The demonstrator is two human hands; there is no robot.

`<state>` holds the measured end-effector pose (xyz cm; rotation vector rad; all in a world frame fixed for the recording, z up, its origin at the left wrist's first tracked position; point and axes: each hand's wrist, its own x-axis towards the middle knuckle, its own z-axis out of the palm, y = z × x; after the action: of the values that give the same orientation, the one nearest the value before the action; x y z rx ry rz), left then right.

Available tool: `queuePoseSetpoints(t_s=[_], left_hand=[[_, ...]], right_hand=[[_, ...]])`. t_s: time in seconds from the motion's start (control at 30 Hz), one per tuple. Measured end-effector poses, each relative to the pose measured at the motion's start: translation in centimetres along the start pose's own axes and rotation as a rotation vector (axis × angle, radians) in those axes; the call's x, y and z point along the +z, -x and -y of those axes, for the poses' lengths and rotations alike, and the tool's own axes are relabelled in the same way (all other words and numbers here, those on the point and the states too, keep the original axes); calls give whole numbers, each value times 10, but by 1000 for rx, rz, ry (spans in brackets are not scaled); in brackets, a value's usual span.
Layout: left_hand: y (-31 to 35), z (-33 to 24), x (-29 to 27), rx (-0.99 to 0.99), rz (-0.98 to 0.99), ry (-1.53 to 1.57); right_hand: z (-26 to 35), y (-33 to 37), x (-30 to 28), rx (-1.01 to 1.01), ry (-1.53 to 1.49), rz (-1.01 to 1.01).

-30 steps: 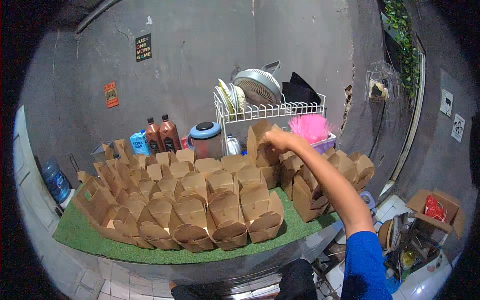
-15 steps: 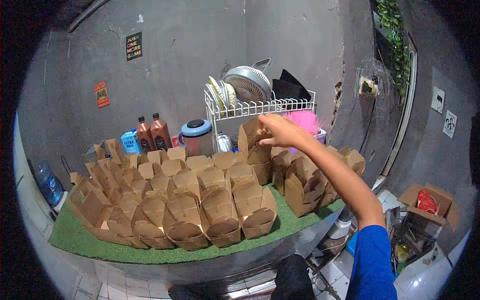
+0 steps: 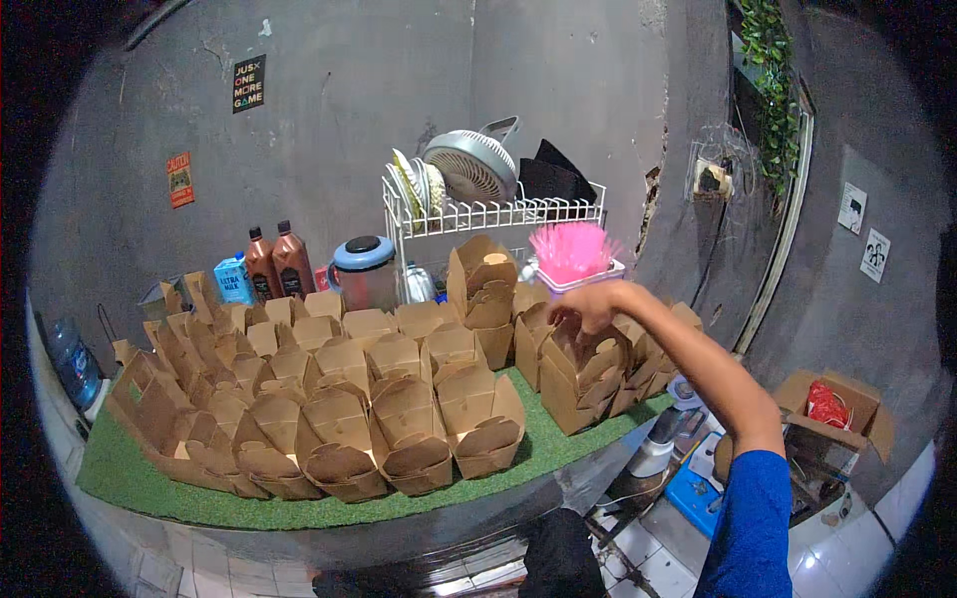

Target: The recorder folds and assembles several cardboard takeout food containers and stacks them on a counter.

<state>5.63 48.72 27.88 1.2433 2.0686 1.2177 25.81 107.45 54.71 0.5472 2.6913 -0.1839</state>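
My right hand (image 3: 590, 306) reaches over a front stack of nested brown cardboard food boxes (image 3: 578, 384) at the right of the table. Its fingers point down, bent and slightly apart, at the top of the stack; no box is lifted in them. Just behind and to the left stands another tall brown box stack (image 3: 485, 294), with nothing touching it. Rows of opened brown boxes (image 3: 414, 424) with raised flaps fill the left and middle of the green mat (image 3: 319, 510). My left hand is out of the picture.
Behind the boxes stand a white wire rack (image 3: 478, 221) with a fan (image 3: 469, 167), a blue-lidded jug (image 3: 363, 269), brown bottles (image 3: 292, 264) and a pink-topped container (image 3: 573, 254). Low on the right are an open carton (image 3: 797, 399) and a blue scale-like object (image 3: 695, 488).
My right hand has left the tall back stack and moved right and nearer, down to the front stack. The whole view has shifted slightly.
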Motion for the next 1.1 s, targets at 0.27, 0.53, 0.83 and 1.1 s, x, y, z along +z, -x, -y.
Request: queuePoseSetpoints(t_s=[0.27,0.53,0.83,1.1], left_hand=[[6,-6,0,20,-62,7],[-7,-2,12,26,41,43],[-5,-8,11,101,60,-21],[-3,-2,12,-16,47,30]], right_hand=[[51,69,10,-161,104,-666],[89,99,75,23,319,-497],[95,110,61,74,460,-403],[129,169,10,96,503,-950]])
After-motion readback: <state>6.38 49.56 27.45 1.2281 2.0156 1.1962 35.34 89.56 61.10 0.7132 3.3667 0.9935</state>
